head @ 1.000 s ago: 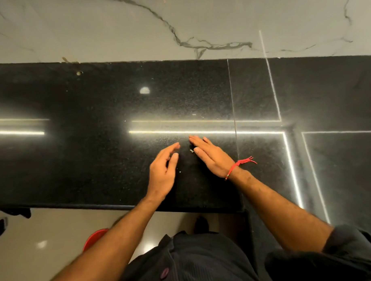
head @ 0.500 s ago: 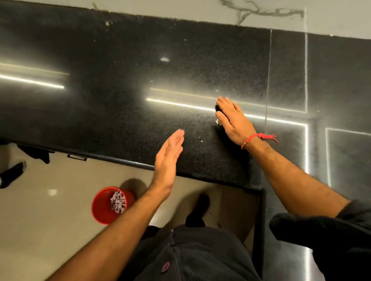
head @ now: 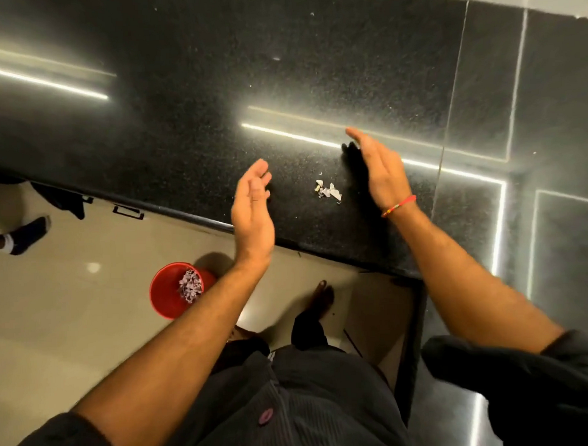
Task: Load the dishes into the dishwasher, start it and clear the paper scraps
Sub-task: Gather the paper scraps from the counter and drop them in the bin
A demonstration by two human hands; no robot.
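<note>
Paper scraps (head: 328,190) lay in a small heap on the black granite counter (head: 314,72), between both hands. Left hand (head: 253,207) and right hand (head: 379,173) stood edge-on, fingers relaxed, grasping nothing. Red bucket (head: 170,295) holding scraps stood on the floor.

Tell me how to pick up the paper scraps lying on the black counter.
Sweep rather than pinch: the paper scraps lie flat and loose in a small cluster on the black counter. Push from the right hand side toward the left hand, cupped near the counter edge.

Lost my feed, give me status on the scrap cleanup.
Left hand and right hand open, flanking paper scraps on black counter. Red bin below. Nothing blocking.
</note>
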